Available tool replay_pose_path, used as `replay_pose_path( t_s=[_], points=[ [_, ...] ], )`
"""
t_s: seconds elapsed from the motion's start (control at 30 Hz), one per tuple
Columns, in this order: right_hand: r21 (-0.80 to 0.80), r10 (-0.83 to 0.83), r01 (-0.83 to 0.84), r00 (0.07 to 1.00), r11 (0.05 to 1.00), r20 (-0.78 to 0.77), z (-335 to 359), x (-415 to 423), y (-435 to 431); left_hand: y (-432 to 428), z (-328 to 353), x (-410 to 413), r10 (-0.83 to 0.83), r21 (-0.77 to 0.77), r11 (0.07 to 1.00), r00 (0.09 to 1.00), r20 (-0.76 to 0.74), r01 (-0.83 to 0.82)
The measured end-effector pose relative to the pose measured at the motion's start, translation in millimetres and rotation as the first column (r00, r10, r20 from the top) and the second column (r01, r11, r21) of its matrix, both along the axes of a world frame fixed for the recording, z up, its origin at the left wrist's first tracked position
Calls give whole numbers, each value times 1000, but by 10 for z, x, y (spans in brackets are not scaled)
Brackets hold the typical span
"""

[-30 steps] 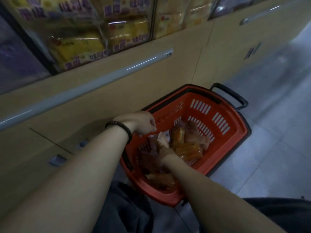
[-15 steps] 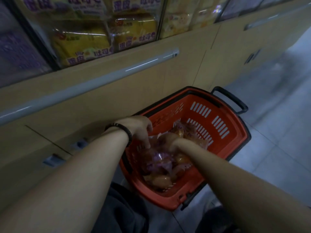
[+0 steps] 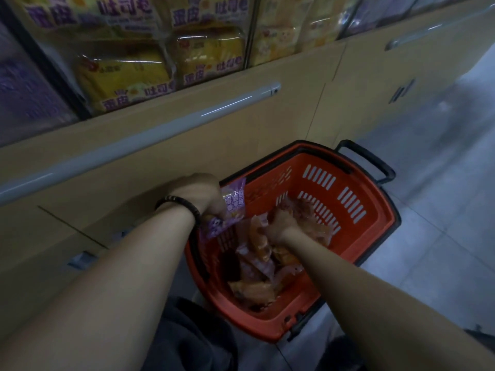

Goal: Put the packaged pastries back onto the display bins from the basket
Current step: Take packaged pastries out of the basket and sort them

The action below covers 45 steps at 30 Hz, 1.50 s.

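In the head view, a purple-printed plastic pastry packet point(image 3: 231, 207) is gripped in the curled fingers of the left hand point(image 3: 197, 192) at the red slotted plastic basket point(image 3: 375, 226) rim. The right hand point(image 3: 284, 223) is sunk among orange-wrapped pastries point(image 3: 254, 290), so its finger state cannot be told. The packet is best lifted clear of the rim before the glass-fronted display bins point(image 3: 51, 70) are approached.

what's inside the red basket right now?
The basket holds a pile of orange and purple packaged pastries, with the right hand among them. The left hand grips a purple packet at the rim. Anything under the pile is covered.
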State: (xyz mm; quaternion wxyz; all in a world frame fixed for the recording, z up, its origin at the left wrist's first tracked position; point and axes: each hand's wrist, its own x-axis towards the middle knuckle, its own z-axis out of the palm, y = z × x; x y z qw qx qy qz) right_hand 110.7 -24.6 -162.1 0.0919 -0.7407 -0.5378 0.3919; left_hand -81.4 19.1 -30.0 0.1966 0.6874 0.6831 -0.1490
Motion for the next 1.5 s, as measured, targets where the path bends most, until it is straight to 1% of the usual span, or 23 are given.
replay_pose_path(
  t_s=[0.03, 0.1, 0.2, 0.33, 0.47, 0.53, 0.6, 0.63, 0.67, 0.73, 0.8, 0.83, 0.9, 0.97, 1.03, 1.07, 1.17, 1.23, 1.27, 1.3, 1.37, 1.47, 1.5],
  points=[
    [21, 20, -22, 996, 1000, 89, -163, -37, 1, 20, -7, -6, 9, 2, 1000, 1000, -3, -9],
    [8, 24, -25, 994, 1000, 109, -426, -135, 16, 72, -39, -16, 15, -12, 1000, 1000, -3, -15],
    [-71, 166, -155, 967, 985, 194, -684, -256, 23, 127, -80, -9, 12, -17, 1000, 1000, -13, -12],
    [-10, 43, -42, 979, 999, 202, -755, -215, 28, 127, -81, 37, 3, -15, 1000, 1000, -3, -3],
    [19, 48, -49, 998, 999, 37, -385, 13, 146, 109, -46, 80, 3, -18, 1000, 1000, 16, -3],
    [12, 30, -29, 994, 1000, -103, -16, 203, 187, 87, -17, 79, -8, -7, 1000, 1000, 22, 8],
    [-20, -48, 44, 943, 999, -329, 462, 396, 156, 59, 18, 77, -2, -18, 1000, 998, 55, 3],
    [-39, -100, 92, 907, 995, -408, 676, 490, 121, 30, 46, 77, 0, -27, 1000, 996, 87, 2],
    [-26, -125, 127, 888, 992, -442, 869, 576, 97, 2, 72, 72, 4, -43, 999, 993, 115, 1],
    [49, -111, 154, 868, 987, -483, 1222, 703, 39, -68, 112, 59, 3, -42, 999, 973, 231, 7],
    [116, -81, 174, 827, 978, -556, 1551, 772, -41, -102, 99, 22, -48, 9, 999, 918, 393, 48],
    [152, -64, 188, 807, 970, -587, 1699, 795, -110, -145, 131, 16, -77, 22, 997, 874, 480, 75],
    [205, -51, 244, 751, 948, -658, 1893, 842, -264, -178, 174, 31, -68, 7, 997, 772, 632, 81],
    [249, -56, 308, 723, 918, -688, 1959, 879, -416, -215, 257, 65, -59, 2, 996, 670, 740, 87],
    [310, -40, 352, 715, 883, -698, 1999, 895, -544, -267, 363, 123, -115, 58, 992, 625, 772, 112],
    [344, -16, 366, 704, 865, -710, 2030, 902, -597, -299, 439, 171, -119, 77, 992, 599, 792, 95],
    [423, 65, 370, 686, 827, -725, 2201, 953, -749, -500, 829, 393, -84, 64, 996, 476, 876, 58],
    [447, 94, 356, 688, 821, -719, 2337, 1002, -827, -616, 1052, 600, -84, 58, 996, 411, 908, 75],
    [451, 108, 341, 688, 825, -718, 2390, 1022, -866, -688, 1165, 712, -94, 55, 993, 403, 910, 106],
    [457, 127, 324, 685, 828, -717, 2424, 1041, -892, -724, 1226, 817, -96, 46, 991, 422, 901, 127],
    [447, 100, 386, 658, 807, -747, 2438, 1084, -882, -762, 1325, 1009, -100, 47, 991, 452, 886, 127],
    [412, -14, 596, 580, 689, -815, 2410, 1204, -807, -733, 1512, 1194, -69, 40, 997, 485, 872, 69],
    [413, -49, 646, 572, 642, -819, 2384, 1265, -781, -722, 1594, 1227, -69, 37, 997, 500, 863, 74]
  ],
)
